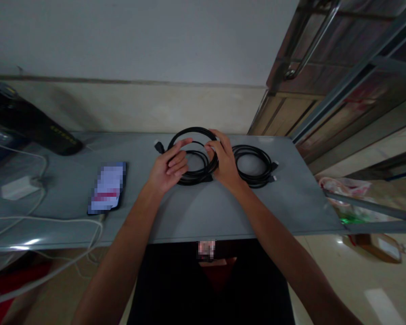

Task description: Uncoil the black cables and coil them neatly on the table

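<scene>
A coiled black cable [192,132] lies on the grey table [203,212], its plug [159,146] sticking out at the left. My left hand [168,169] curls around the coil's left side, fingers bent over the strands. Gripping the coil's right side, my right hand [223,159] has its fingers closed on the cable. A second coiled black cable [254,166] rests flat just right of my right hand, untouched.
A phone [107,187] lies on the table's left part. White cables and a white adapter [16,187] sit at the far left, beside a black device [37,126]. A wall stands behind the table; a metal-framed door [325,81] is at the right.
</scene>
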Demonstrator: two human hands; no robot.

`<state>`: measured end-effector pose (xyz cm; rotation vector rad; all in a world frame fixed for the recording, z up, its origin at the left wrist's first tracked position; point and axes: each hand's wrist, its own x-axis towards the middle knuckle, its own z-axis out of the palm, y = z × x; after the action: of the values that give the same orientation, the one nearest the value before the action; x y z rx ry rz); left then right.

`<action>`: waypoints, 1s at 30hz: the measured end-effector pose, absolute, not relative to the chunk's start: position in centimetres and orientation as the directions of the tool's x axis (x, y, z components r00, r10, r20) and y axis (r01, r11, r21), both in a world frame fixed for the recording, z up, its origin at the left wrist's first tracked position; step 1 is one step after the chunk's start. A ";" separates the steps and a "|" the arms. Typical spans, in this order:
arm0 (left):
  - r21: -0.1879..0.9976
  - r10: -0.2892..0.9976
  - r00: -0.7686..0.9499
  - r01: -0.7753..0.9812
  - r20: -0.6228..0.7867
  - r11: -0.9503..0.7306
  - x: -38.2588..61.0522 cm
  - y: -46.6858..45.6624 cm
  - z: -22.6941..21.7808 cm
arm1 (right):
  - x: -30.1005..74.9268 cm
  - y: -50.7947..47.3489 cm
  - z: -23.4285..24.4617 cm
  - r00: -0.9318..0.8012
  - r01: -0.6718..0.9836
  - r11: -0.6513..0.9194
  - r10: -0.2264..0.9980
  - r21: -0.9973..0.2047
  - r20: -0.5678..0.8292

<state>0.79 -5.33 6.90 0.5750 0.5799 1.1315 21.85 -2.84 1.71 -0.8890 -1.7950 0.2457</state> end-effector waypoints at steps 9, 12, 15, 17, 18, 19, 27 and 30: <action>0.877 0.990 -0.120 -0.465 0.074 -0.122 1.2 -3.9 4.3 | 21.6 -2.4 0.9 -0.141 0.425 0.680 0.702 -0.598 0.698; 0.917 0.920 -0.355 -0.286 0.168 -0.277 0.6 -3.3 3.4 | 21.4 -2.3 0.6 -0.159 0.422 0.663 0.725 -0.618 0.670; 0.938 0.843 -0.491 -0.131 0.219 -0.320 -0.2 -2.6 2.7 | 21.3 -2.1 0.1 -0.196 0.449 0.622 0.769 -0.642 0.608; 0.954 0.838 -0.505 -0.083 0.209 -0.288 -0.7 -2.2 2.2 | 21.3 -2.0 -0.3 -0.225 0.467 0.597 0.794 -0.653 0.565; 0.964 0.844 -0.500 -0.067 0.191 -0.258 -0.9 -2.1 1.8 | 21.3 -2.0 -0.5 -0.239 0.474 0.589 0.802 -0.655 0.548; 0.974 0.855 -0.490 -0.049 0.170 -0.221 -1.2 -1.9 1.5 | 21.3 -1.9 -0.6 -0.252 0.481 0.583 0.807 -0.655 0.534; 0.884 0.893 -0.345 0.453 0.290 -0.112 -2.5 -0.7 -1.2 | 21.7 -2.1 -0.5 -0.400 0.580 0.557 0.831 -0.595 0.388; 0.817 0.899 -0.284 0.563 0.334 -0.126 -2.6 -0.4 -1.9 | 21.7 -2.5 0.0 -0.411 0.633 0.529 0.848 -0.565 0.333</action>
<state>-2.63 -0.41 -1.88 1.6247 1.8089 1.3747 21.69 -2.48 -0.02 -1.1970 -2.1775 0.4738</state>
